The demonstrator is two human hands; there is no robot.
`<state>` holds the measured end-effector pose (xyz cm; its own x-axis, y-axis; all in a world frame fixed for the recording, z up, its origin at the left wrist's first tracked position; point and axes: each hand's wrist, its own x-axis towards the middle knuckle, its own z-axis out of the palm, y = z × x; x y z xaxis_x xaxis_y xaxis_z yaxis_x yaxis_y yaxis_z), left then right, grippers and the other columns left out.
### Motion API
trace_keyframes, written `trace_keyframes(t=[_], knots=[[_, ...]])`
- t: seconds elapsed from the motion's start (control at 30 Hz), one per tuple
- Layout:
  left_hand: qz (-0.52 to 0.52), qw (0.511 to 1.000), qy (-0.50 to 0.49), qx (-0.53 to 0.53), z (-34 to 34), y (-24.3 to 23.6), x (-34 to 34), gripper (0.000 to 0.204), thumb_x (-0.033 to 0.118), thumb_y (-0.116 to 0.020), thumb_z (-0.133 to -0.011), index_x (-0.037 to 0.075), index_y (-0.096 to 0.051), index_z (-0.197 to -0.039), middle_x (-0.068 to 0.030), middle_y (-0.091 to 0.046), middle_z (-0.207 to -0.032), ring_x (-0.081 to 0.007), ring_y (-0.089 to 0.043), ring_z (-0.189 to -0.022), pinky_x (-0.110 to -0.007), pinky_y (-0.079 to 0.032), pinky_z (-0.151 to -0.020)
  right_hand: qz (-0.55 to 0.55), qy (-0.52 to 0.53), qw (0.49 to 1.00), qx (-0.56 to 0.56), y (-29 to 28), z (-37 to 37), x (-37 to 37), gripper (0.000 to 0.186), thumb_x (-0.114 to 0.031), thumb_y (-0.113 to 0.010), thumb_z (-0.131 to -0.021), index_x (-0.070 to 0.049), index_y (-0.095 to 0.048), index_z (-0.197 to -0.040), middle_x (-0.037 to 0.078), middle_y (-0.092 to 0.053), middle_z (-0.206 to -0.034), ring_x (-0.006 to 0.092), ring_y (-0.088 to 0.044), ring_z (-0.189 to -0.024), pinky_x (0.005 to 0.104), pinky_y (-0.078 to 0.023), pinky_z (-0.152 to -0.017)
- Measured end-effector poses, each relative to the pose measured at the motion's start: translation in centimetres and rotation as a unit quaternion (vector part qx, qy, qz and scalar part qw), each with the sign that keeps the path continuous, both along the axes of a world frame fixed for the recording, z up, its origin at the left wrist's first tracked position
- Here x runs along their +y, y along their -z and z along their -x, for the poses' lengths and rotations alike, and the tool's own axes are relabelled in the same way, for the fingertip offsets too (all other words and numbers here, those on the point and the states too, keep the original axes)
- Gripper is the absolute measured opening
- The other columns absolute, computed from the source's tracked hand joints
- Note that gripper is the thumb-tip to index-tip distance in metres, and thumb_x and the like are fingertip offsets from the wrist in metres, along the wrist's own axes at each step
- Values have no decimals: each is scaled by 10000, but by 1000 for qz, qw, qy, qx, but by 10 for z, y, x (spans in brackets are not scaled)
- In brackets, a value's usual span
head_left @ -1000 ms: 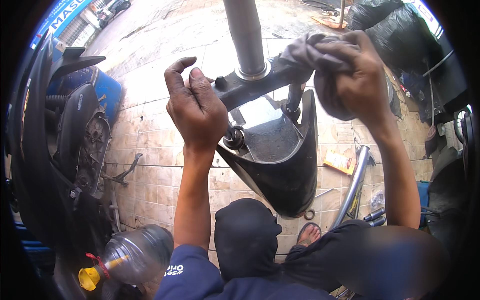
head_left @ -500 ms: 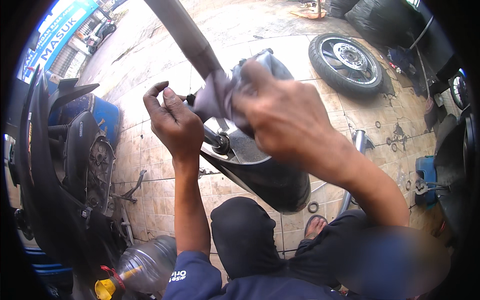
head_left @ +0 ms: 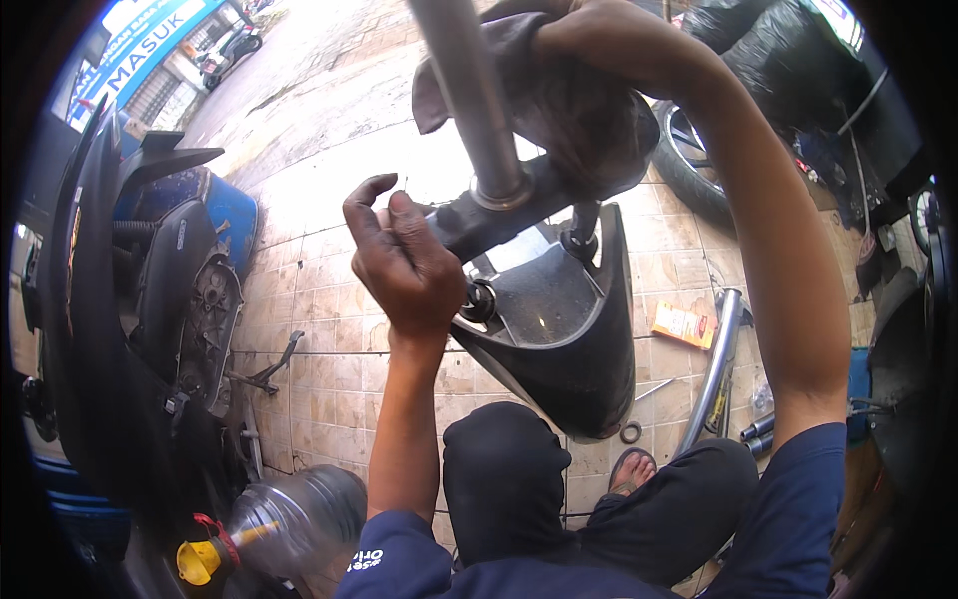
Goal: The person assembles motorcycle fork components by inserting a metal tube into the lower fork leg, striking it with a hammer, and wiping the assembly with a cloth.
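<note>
Grey fork stem [head_left: 467, 100] (tilted) rises from black crossbar [head_left: 476, 226]; crumpled rag [head_left: 579, 115] alongside.

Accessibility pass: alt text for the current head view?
Person's right hand holds a grey rag over a dark crossbar at the base of a metal tube; the left hand is at the crossbar's left end. A black fender and tiled floor show below.

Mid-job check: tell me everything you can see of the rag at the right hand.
The rag is a dull, dark grey-brown piece of soft-looking cloth, bunched and creased. Its main mass appears to lie against the right part of the dark crossbar, while a loose corner shows to the left, behind the upright metal tube. The right hand covers its upper part; the fingers' hold is mostly hidden. I can't tell its full shape or whether it is wet.
</note>
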<state>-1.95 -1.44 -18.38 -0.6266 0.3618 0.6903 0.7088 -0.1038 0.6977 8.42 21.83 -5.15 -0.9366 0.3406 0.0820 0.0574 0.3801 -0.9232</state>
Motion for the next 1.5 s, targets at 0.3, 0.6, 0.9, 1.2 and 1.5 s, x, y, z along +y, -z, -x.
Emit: trace_keyframes(t=[0.3, 0.6, 0.9, 1.2, 1.5], knots=[[-18, 1000, 0, 21, 8, 5, 1, 314, 60, -410, -994, -88, -391, -1270, -78, -539, -545, -209, -563, -494, -335, -419, -516, -14, -388, 919, -77, 53, 100, 15, 202, -102, -681, -831, 54, -754, -935, 170, -725, -1011, 229, -658, -927, 335, -530, -863], [16, 999, -30, 23, 9, -7, 3, 334, 42, -403, -956, -57, -391, -1274, -91, -549, -550, -240, -597, -500, -352, -444, -518, -163, -249, 946, -131, 26, 70, -5, 280, -165, -658, -914, 63, -725, -1062, 175, -737, -989, 203, -688, -857, 311, -554, -794], [54, 997, -60, 13, 14, -15, 2, 334, 49, -419, -932, -31, -406, -1256, -113, -599, -545, -309, -643, -503, -408, -486, -534, -365, -11, 924, -113, 17, -12, -43, 395, -101, -589, -839, 26, -685, -1200, 179, -658, -1107, 298, -645, -1035, 381, -491, -958], [50, 996, -66, 15, 18, -14, 6, 318, 59, -417, -932, -29, -433, -1237, -126, -607, -550, -314, -640, -503, -412, -491, -546, -376, 152, 881, 244, 2, -84, -62, 276, -56, -614, -862, -66, -750, -1102, 143, -708, -932, 253, -703, -841, 344, -560, -759], [13, 999, -46, -6, 32, 0, 6, 314, 55, -418, -943, -10, -461, -1248, -129, -623, -610, -246, -611, -508, -376, -468, -537, -768, 148, 606, 143, 39, 16, -138, 162, -191, -719, -844, -119, -742, -987, 17, -665, -1022, 167, -695, -802, 318, -566, -615]])
